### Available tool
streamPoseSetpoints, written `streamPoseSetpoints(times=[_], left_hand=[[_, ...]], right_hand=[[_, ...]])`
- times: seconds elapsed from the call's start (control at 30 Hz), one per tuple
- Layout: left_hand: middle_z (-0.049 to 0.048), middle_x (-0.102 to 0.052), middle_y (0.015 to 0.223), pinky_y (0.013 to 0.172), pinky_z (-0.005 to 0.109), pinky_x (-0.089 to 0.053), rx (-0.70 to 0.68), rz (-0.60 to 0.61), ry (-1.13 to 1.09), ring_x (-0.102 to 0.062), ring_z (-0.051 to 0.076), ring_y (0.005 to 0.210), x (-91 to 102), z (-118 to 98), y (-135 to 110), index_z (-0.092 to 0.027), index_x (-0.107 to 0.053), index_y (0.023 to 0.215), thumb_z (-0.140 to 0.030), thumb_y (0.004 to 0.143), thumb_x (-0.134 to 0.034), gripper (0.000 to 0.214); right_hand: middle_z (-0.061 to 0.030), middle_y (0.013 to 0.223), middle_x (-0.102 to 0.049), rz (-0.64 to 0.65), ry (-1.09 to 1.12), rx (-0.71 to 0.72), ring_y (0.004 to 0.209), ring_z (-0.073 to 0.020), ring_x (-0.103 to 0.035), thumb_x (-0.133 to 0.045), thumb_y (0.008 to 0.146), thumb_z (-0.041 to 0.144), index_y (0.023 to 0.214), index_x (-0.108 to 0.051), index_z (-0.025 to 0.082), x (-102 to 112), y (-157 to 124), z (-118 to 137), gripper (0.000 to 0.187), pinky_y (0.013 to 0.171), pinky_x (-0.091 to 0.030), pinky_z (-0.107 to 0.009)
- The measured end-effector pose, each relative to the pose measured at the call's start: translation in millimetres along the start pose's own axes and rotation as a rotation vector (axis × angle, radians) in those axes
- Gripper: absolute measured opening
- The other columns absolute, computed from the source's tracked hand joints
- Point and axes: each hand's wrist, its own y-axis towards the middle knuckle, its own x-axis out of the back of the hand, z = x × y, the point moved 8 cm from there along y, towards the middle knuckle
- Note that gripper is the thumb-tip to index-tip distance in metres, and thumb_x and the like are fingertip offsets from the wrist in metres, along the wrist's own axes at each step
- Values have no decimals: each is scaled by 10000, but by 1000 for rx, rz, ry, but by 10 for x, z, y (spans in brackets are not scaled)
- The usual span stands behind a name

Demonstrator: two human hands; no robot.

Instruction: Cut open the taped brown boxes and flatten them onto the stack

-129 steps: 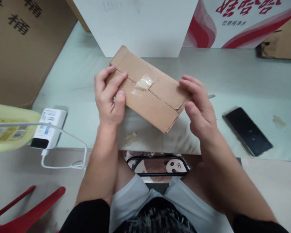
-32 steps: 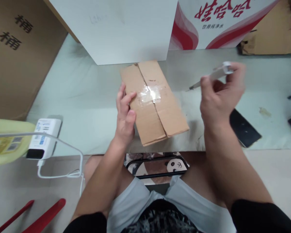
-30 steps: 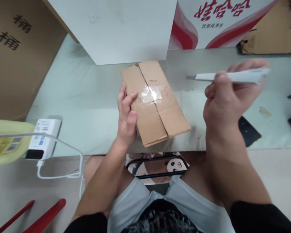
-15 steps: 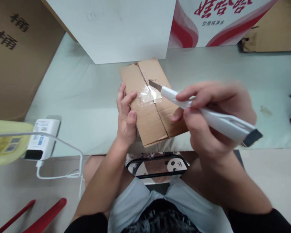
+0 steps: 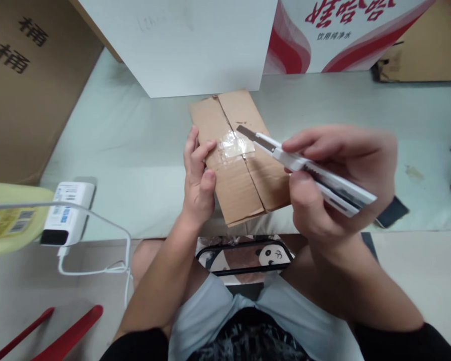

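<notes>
A brown cardboard box [image 5: 235,195] lies tilted on the pale green cloth, its flaps meeting along a centre seam. Clear tape [image 5: 236,145] crosses the middle of that seam. My left hand [image 5: 199,185] grips the box by its left side, thumb and fingers bent on the edge. In my right hand [image 5: 342,175] is a white utility knife [image 5: 304,165], held between thumb and fingers. Its blade is out and points left, over the box close to the tape's upper edge; whether it touches cannot be told. The slider side of the knife faces up.
Behind the box stand a white box [image 5: 206,50] and a red-and-white carton [image 5: 334,40]. A large brown carton [image 5: 33,100] is at left, near a white power bank [image 5: 68,213] with its cable. A dark flat object [image 5: 394,212] lies by the table's front edge.
My right hand has rolled the utility knife over, so its slotted side now shows. The blade tip has shifted slightly right. My left hand keeps its hold on the box.
</notes>
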Motion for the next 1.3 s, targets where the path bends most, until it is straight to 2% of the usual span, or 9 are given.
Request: streamPoseSetpoints(times=[0.13,0.3,0.47,0.7,0.83,0.97,1.3], left_hand=[[-15,-329,1680,1319,583,-231,-6,-4,12,-301,338,1580,-4,3,-1,-428,-540,1419,-732,983,-410,547],[-24,-302,1689,1311,565,-251,-16,8,25,-289,324,1584,-16,12,-6,-437,-512,1441,-706,1002,-379,532],[-25,-309,1684,1313,571,-240,-30,-1,24,-289,327,1583,-15,5,-4,-439,-513,1437,-710,1000,-379,531],[-20,-302,1683,1311,560,-239,-41,-1,31,-276,310,1584,-20,-12,2,-431,-508,1446,-667,1022,-359,507],[-13,-303,1684,1314,543,-236,-51,6,27,-277,303,1586,-19,-15,1,-425,-515,1445,-664,1024,-360,508],[1,-315,1687,1319,553,-227,-19,5,18,-285,321,1587,-11,0,1,-420,-525,1431,-699,1001,-395,529],[-29,-304,1695,1317,527,-238,-14,-4,33,-272,298,1594,-15,8,-4,-440,-524,1413,-722,989,-385,528]], right_hand=[[-18,858,-699,43,84,28,802,-185,-719,-566,806,100,938,-579,255,-37,-14,1,204,704,-598,-353],[-25,865,-689,98,29,63,801,-180,-700,-538,815,50,950,-567,256,-87,-16,42,248,719,-587,-353],[-19,851,-689,80,24,75,793,-191,-689,-539,823,62,922,-558,262,-98,-13,48,224,692,-585,-368],[-17,836,-671,122,7,138,805,-169,-697,-542,792,35,921,-560,241,-124,-22,76,243,718,-589,-330],[-4,794,-654,169,-40,179,732,-166,-667,-556,777,58,948,-564,234,-150,-40,104,246,618,-564,-315],[12,748,-640,183,-77,159,700,-166,-670,-554,763,35,900,-562,244,-168,-29,105,249,552,-534,-301],[17,703,-639,197,-127,103,678,-144,-686,-564,761,44,816,-541,221,-178,-25,94,187,567,-541,-259]])
